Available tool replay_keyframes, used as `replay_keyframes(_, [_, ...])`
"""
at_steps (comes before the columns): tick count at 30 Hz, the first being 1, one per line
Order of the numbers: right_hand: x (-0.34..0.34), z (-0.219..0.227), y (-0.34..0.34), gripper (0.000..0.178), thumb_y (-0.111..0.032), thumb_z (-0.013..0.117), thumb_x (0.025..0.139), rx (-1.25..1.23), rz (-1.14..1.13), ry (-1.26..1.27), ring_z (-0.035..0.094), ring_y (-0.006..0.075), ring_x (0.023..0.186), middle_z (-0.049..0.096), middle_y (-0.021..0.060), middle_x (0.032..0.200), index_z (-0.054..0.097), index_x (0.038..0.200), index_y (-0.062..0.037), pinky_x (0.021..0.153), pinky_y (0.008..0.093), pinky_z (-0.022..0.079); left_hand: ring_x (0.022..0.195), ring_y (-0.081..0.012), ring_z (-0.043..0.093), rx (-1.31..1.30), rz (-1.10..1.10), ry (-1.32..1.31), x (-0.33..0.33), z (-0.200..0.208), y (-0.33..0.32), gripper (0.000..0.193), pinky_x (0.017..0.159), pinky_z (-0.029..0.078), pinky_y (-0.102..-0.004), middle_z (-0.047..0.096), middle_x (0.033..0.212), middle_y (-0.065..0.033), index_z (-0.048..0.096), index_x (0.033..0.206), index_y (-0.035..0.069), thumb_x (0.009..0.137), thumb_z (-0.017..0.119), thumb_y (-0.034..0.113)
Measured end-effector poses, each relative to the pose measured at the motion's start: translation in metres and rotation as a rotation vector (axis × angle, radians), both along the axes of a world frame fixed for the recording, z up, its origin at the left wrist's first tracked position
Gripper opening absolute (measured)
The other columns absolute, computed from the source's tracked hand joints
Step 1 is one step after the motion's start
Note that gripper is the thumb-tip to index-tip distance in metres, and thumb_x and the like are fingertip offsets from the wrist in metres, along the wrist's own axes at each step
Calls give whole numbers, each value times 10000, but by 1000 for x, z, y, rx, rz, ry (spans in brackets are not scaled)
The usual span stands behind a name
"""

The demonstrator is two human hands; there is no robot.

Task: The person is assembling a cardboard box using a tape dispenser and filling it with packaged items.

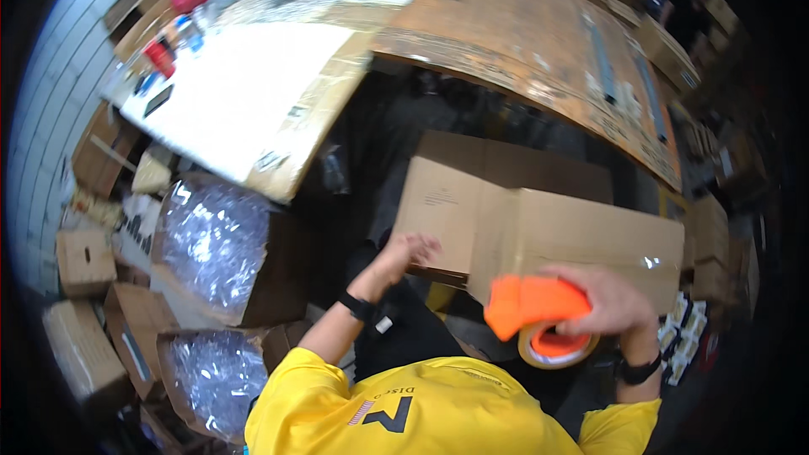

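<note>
At left, a carton (285, 265) is holding clear plastic packing. The left hand (408, 253) is hanging at the near-left edge of the cardboard box (581, 232), its fingers loosely apart; with the blur, I can't tell whether they are touching it. Farther right, the right hand (613, 302) is clamping an orange tape dispenser (539, 302) in front of the box.
</note>
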State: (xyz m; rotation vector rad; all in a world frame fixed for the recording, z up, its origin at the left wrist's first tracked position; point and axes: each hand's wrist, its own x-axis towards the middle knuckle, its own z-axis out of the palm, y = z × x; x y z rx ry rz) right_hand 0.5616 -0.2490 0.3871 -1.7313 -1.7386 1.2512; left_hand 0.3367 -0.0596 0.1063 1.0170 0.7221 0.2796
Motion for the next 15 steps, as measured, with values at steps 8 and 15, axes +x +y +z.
replay_keyframes(8, [-139,-77,272,358,-339,540,867,-67,-260,700,596,136,652,617,64,788,620,951,0,539,300,493,870,-132,622,-163,-275,-48,-44,1,-83,271,735,495,-244,637,1037,-66,593,1107,24,913,523,200])
replay_keyframes(15, [-237,-115,375,622,-532,390,857,238,-322,-269,582,341,1047,608,235,1091,636,1054,5,895,409,451,1035,-189,549,54,-518,-326,-44,25,-122,313,908,416,-283,612,1118,-97,570,1170,-3,925,510,182])
